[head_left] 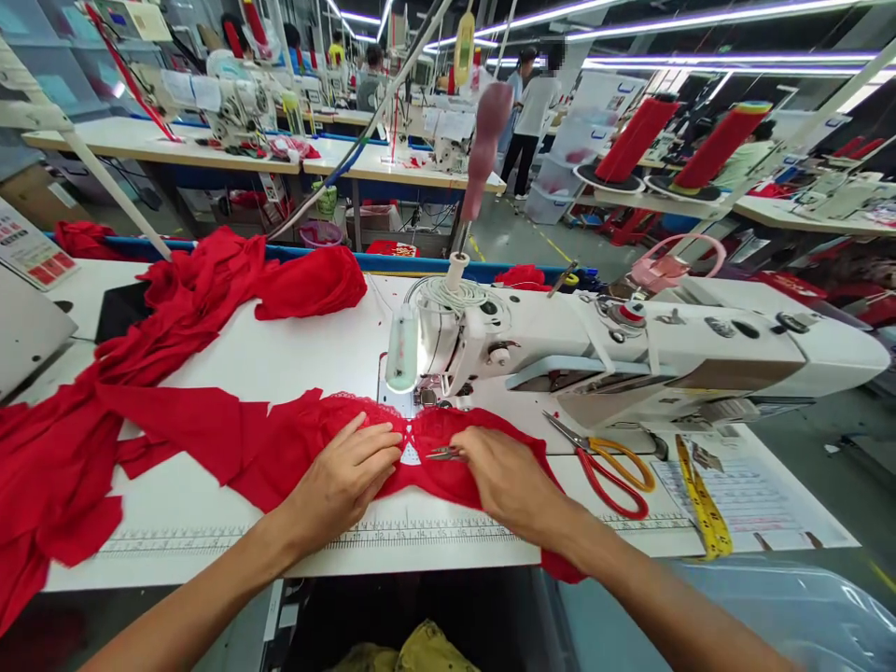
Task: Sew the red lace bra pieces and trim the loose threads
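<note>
A red lace-edged bra lies across the white sewing table, with a small white triangular gap at its centre. My left hand rests on its left cup, fingers stretched out and pressed lightly on the cloth. Over the right cup, my right hand is closed on small pointed metal thread snips; their tips point left toward the centre and their handles are hidden in my fingers. Just behind the bra stands the presser foot of the white sewing machine. The cloth's upper edge lies close to the foot.
Large scissors with orange and red handles lie to the right, beside a yellow tape measure and a printed sheet. A long heap of red fabric pieces covers the left side. A printed ruler runs along the front edge.
</note>
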`<state>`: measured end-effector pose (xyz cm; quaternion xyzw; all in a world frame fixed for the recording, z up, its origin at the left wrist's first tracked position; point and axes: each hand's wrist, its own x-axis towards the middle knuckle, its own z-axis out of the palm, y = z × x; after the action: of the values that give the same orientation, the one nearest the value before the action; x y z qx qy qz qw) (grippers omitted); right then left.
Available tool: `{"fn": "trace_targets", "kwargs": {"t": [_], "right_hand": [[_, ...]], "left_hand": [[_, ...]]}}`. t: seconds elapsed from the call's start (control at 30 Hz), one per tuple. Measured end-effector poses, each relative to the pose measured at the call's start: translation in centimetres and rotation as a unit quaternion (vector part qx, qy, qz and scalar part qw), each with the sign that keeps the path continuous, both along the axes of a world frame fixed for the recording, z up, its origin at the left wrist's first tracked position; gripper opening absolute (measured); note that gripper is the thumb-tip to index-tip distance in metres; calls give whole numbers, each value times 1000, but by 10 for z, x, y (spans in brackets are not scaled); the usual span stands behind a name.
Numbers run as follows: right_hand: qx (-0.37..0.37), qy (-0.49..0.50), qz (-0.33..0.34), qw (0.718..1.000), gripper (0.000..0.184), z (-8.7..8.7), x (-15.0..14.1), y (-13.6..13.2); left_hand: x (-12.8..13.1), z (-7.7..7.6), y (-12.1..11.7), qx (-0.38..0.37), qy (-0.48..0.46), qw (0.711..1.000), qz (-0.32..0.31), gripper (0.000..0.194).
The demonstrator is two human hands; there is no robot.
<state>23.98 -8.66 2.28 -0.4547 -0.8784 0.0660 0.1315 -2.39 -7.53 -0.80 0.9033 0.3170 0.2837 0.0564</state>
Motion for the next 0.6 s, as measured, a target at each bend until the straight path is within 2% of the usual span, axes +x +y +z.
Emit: {"fn": "trace_targets", "kwargs": {"t": [0.07,0.17,0.4,0.6], "right_hand": [[-18,4,31,999,27,-6,-17,1],[-7,-5,16,1000,28,-16,-31,7],[50,-40,-37,997,39,-25,-33,10],[54,-106,-21,993,36,-26,-35,8]], "left_hand": [[0,-4,2,13,25,1000,-11,24],[0,-9,1,23,47,999,-8,22],[-1,-18,-2,28,51,998,7,27],[2,-19,-2,55,30,998,12,23]]}}
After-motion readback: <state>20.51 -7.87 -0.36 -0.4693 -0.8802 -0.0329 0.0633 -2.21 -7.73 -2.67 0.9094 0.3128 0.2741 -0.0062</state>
